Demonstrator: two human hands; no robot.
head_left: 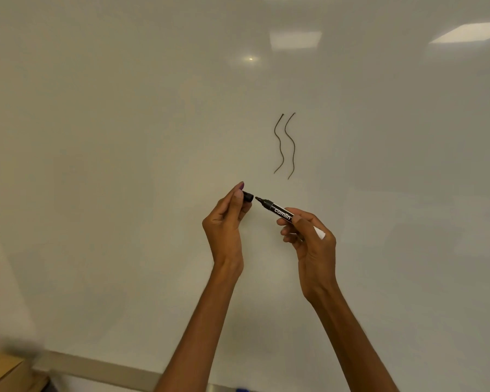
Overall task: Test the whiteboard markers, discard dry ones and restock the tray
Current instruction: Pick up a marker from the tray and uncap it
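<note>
A black whiteboard marker (pixel 277 209) with a white label is uncapped, and my right hand (pixel 309 239) grips its barrel with the tip pointing left. Its black cap (pixel 248 196) is pinched in the fingers of my left hand (pixel 227 222), a short gap away from the tip. Both hands hover in front of the whiteboard (pixel 125 165). Two thin wavy dark lines (pixel 285 145) are drawn on the board just above the marker.
The whiteboard's metal bottom frame (pixel 96 369) runs along the lower left. A cardboard box (pixel 3 372) sits at the bottom left corner. A small blue object (pixel 242 389) peeks in at the bottom edge. Ceiling lights reflect in the board's upper right.
</note>
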